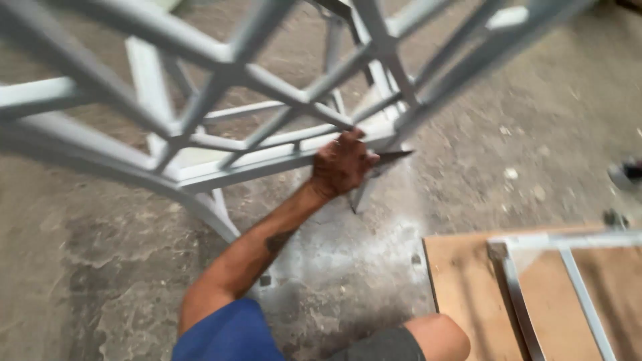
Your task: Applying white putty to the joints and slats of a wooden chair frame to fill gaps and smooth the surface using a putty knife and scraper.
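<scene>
Gripping: one hand (pixel 342 162), centre of the frame, closed on the lower bar of a grey metal frame (pixel 227 157); which hand it is cannot be told for certain, though the arm reaches up from the lower left, so it reads as the left.
Fingers: curled over the bar's edge and pressed together; fingertips hidden behind the metal.
Tool: a dark, thin pointed piece (pixel 391 156) sticks out to the right of the hand, just beside the bar; too blurred to tell its kind or whether the hand holds it.
Metal frame: painted pale grey, welded bars and diagonals, filling the upper half and left of the frame; blurred.
Arm: bare forearm with a dark mark, running from lower left up to the centre; blue sleeve (pixel 231 334) at the bottom edge.
Knee: bare, with dark shorts, bottom centre-right.
Floor (pixel 107 267): rough grey concrete, stained, pale patch under the hand.
Board (pixel 468 287): brown sheet, lower right, lying on the floor.
Second frame (pixel 568 267): grey bars lying on the board, lower right.
Other hand: out of sight.
</scene>
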